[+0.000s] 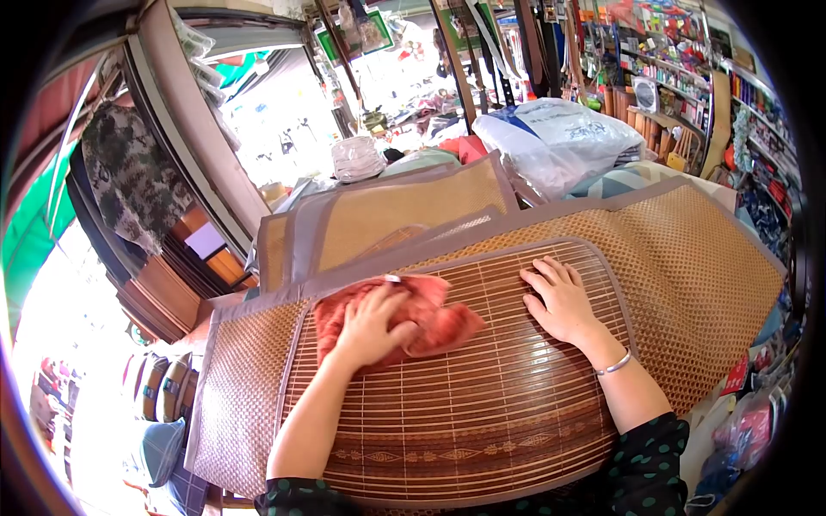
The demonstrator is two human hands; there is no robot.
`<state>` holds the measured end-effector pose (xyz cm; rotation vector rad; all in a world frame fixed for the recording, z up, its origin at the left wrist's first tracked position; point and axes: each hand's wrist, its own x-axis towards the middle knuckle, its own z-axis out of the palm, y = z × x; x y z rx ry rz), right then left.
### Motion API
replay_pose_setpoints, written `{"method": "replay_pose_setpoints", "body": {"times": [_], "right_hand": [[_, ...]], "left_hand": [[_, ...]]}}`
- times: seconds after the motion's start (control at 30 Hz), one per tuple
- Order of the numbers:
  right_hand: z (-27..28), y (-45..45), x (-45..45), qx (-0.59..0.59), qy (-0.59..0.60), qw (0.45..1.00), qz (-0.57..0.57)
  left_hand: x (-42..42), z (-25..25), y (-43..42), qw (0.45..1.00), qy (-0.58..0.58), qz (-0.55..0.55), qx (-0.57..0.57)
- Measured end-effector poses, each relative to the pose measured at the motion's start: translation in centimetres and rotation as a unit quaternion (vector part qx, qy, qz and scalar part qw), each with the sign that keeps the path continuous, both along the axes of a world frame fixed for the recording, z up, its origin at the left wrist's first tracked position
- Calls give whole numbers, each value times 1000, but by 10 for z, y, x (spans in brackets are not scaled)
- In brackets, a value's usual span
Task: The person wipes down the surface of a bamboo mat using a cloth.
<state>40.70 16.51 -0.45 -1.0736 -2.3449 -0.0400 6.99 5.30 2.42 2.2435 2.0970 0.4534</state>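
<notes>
A brown slatted bamboo mat (pixel 482 404) with a grey fabric border lies in front of me, on top of a larger woven mat (pixel 688 284). My left hand (pixel 372 325) presses a red cloth (pixel 447 327) onto the upper left part of the slats, its fingers curled over the bunched fabric. On the upper right of the bamboo mat my right hand (pixel 559 301) rests flat with fingers spread, holding nothing. A silver bangle (pixel 614 363) circles my right wrist.
Behind the mats lies another woven mat (pixel 413 206) with a grey border. A plastic-wrapped bundle (pixel 559 142) sits at the back right. Folded cushions (pixel 163 387) stand at lower left. Camouflage fabric (pixel 133 172) hangs at the left, and stocked shelves (pixel 671 69) line the right side.
</notes>
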Motion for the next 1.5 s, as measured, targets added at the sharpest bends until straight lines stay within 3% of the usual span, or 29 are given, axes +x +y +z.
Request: {"method": "replay_pose_setpoints", "body": {"times": [0.07,0.2,0.4,0.6,0.87,1.03,1.4,1.5], "right_hand": [[-1,1,0,-4,3,1000,3],[1,-1,0,-6,8,1000,5],[3,0,0,-16,10,1000,6],[-1,0,1,-3,5,1000,-2],[1,-2,0,7,11,1000,5],[2,-1,0,-2,11,1000,8],[1,-2,0,-7,7,1000,0],[0,-1,0,-5,6,1000,-1]], "left_hand": [[-17,-1,6,998,-12,59,-15],[-8,-3,0,997,0,68,-19],[74,9,-38,986,45,-159,-3],[108,18,-62,955,67,-287,-35],[-6,-3,-3,1000,-10,17,-4],[-3,-5,-8,999,22,37,-3],[118,17,-88,946,86,-313,-19],[100,20,-73,959,42,-276,-47]]}}
